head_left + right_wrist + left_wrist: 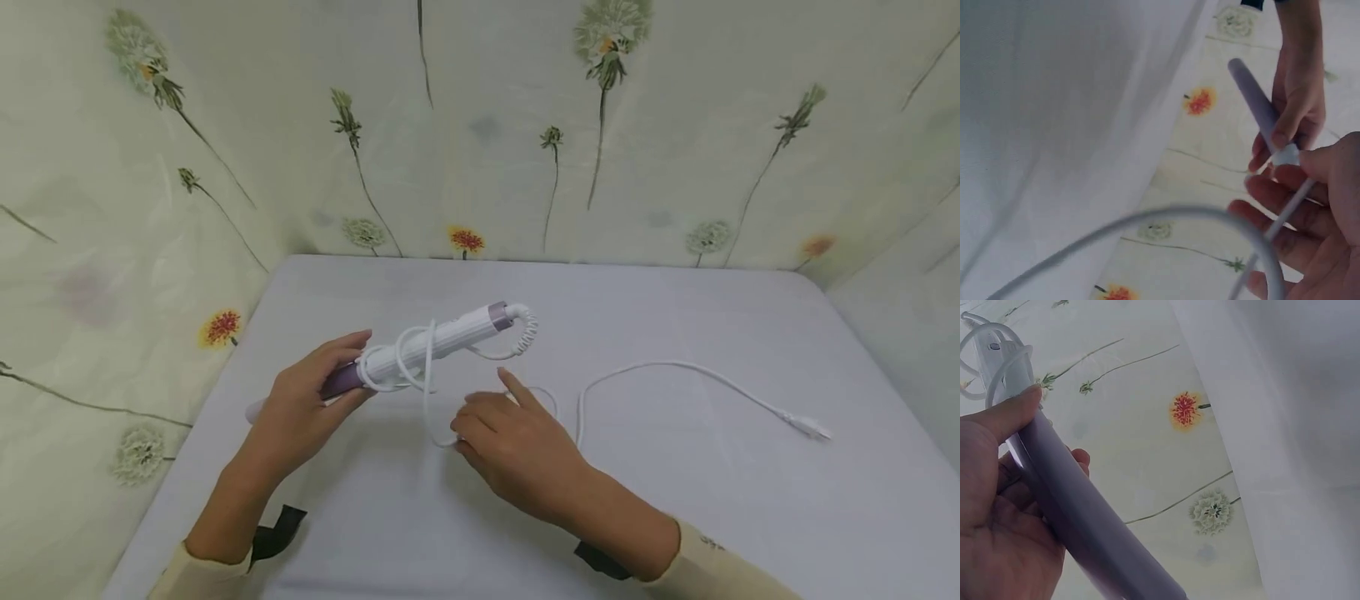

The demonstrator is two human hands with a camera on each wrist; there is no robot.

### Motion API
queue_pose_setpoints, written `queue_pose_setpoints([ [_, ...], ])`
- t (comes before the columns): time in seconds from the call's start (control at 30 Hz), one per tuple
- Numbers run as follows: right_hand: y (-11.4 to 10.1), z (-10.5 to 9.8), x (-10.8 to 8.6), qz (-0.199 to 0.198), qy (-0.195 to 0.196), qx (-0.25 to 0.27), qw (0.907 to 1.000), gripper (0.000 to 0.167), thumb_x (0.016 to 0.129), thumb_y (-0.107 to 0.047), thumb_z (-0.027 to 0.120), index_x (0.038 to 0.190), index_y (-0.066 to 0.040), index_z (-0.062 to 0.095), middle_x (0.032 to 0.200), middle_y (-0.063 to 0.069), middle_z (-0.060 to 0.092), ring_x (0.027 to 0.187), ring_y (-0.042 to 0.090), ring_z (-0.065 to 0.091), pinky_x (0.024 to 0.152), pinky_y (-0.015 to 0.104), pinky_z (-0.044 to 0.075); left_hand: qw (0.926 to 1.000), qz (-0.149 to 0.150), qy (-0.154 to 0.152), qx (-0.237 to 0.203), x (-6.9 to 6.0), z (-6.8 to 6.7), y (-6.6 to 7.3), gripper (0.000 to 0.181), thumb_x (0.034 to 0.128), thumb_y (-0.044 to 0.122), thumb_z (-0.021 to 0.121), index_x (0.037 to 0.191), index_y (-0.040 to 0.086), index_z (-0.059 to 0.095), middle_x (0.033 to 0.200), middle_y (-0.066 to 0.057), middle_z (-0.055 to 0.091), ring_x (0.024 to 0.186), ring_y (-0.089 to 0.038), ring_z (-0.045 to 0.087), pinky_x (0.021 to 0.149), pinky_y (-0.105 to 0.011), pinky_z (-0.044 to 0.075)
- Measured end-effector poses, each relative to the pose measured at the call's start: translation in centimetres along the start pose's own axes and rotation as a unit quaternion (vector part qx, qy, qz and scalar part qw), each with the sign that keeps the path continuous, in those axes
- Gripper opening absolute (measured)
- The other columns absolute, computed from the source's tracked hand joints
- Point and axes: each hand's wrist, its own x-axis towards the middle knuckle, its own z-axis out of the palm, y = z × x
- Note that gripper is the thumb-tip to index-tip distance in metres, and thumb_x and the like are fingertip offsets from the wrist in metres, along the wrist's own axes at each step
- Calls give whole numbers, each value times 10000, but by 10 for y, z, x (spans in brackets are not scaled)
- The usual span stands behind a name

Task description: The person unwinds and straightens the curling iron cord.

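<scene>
A hair styling iron (468,329) with a white ribbed handle and a purple barrel is held above the table, tilted up to the right. My left hand (303,404) grips it around the purple part, thumb on one side and fingers on the other. In the left wrist view the purple barrel (1104,519) runs down past the palm. Loops of white cord (429,367) go around the handle. My right hand (521,450) pinches the cord below the handle, its index finger raised. The right wrist view shows the cord (1285,215) crossing the fingers; the exact pinch is partly hidden.
From the right hand the cord trails across the white-covered table (712,500) to a plug (810,427) lying at the right. A floral-patterned sheet (480,150) hangs behind the table and at its sides. Black straps (277,533) hang near the wrists.
</scene>
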Motion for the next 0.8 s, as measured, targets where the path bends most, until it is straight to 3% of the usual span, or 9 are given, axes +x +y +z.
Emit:
queue_pose_setpoints([
  [0.07,-4,0,1,-161,303,198,9992,139,946,-141,782,1043,-99,692,935,1,681,896,179,665,1079,470,503,10000,21,25,49,0,1,-1,512,842,-48,847,1301,63,649,1504,-28,583,1302,-254,620,1007,-169,475],
  [0.13,-6,-6,1,-201,562,388,9975,66,1032,-158,667,1017,-94,673,842,-26,608,750,131,570,908,316,567,9998,41,63,160,-1,1,-2,501,843,-39,850,1293,59,651,1497,-38,590,1305,-254,618,1021,-155,460],
  [0.2,-6,-15,3,-156,812,681,9942,196,1111,-208,521,1043,-86,659,813,-34,553,698,107,491,704,203,516,9996,18,94,266,-2,0,-4,520,846,-22,854,1315,62,647,1483,-37,601,1289,-243,628,1021,-177,476],
  [0.27,-3,-25,6,-79,1142,904,9893,322,1150,-251,402,1090,-67,660,817,-28,542,671,90,451,563,166,406,9994,-22,61,328,-4,-1,-6,538,852,-8,855,1339,68,640,1478,-28,604,1276,-229,635,1009,-211,499],
  [0.4,14,-47,11,323,1806,1156,9762,352,1148,-248,426,1175,-9,683,854,14,601,638,82,453,503,156,387,9997,13,-120,221,-8,-2,-8,523,857,-23,845,1331,56,640,1503,-26,581,1243,-209,651,967,-191,518],
  [0.47,26,-56,12,827,1858,1161,9722,308,1135,-216,478,1216,-1,684,870,26,623,637,85,450,504,175,395,9997,103,-209,75,-9,-3,-9,499,849,-53,838,1300,40,646,1521,-41,565,1226,-205,659,957,-154,508],
  [0.57,46,-63,10,1768,1539,1242,9642,262,1114,-159,526,1301,-14,638,794,5,566,596,93,421,494,225,386,9994,180,-269,-85,-10,-5,-9,514,839,-77,836,1303,34,643,1523,-51,564,1193,-192,671,943,-122,500],
  [0.67,61,-58,6,2607,682,1294,9543,288,1109,-146,528,1381,-59,573,716,-24,472,543,103,399,473,264,379,9993,170,-261,-194,-11,-7,-9,534,836,-84,835,1318,36,641,1518,-40,568,1195,-198,672,941,-130,506],
  [0.8,62,-39,-3,2942,-742,1186,9455,300,1104,-164,537,1391,-96,590,852,8,653,641,138,562,539,317,492,9994,115,-159,-273,-11,-8,-10,545,831,-92,836,1322,45,642,1506,-24,577,1197,-213,674,941,-147,515],
])
